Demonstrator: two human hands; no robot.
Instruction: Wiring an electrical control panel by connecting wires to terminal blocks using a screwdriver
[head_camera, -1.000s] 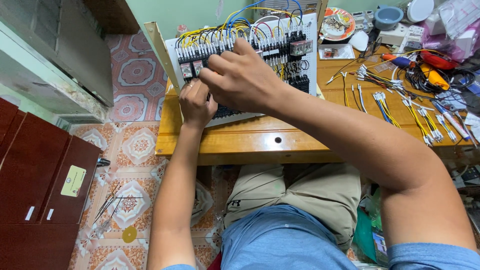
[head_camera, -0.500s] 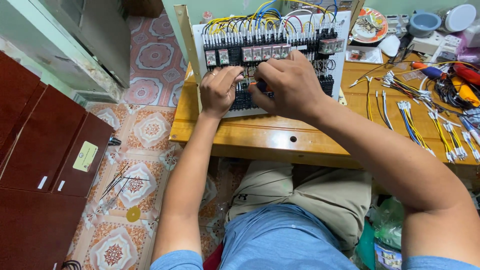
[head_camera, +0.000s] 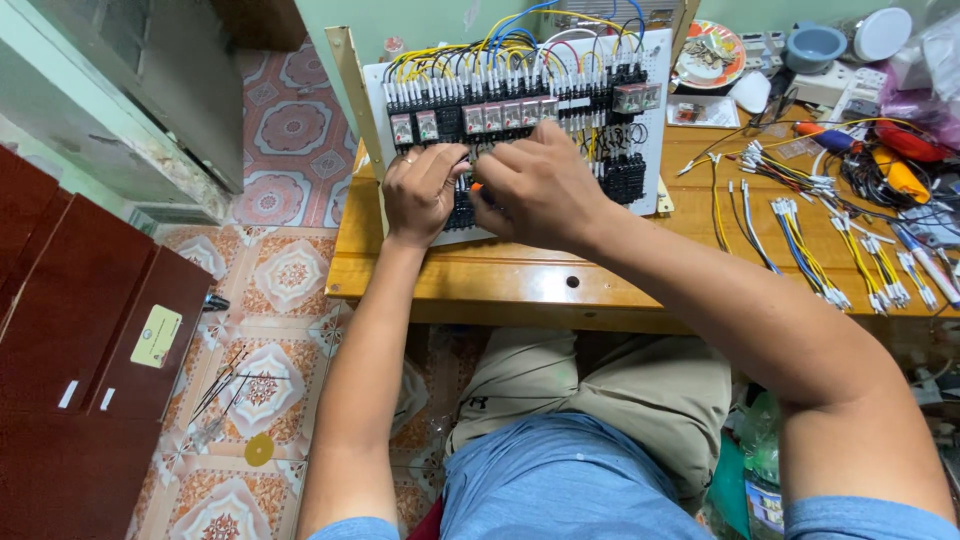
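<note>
The person sits at the wooden table (head_camera: 620, 290), and both hands are now together on the lower middle of the white control panel (head_camera: 655, 120). A second ago the right hand lay higher, across the row of relays (head_camera: 500, 115); it has come down beside the left one. The left hand (head_camera: 420, 192) is curled, its fingertips pressing on the black terminal blocks (head_camera: 462, 212). The right hand (head_camera: 535, 185) is clenched around something small with a bit of orange showing, perhaps a screwdriver handle, but I cannot tell surely. So the work seems to move from the relays to one terminal below. Bundles of cut wires (head_camera: 810, 240) wait on the table to the right, untouched.
</note>
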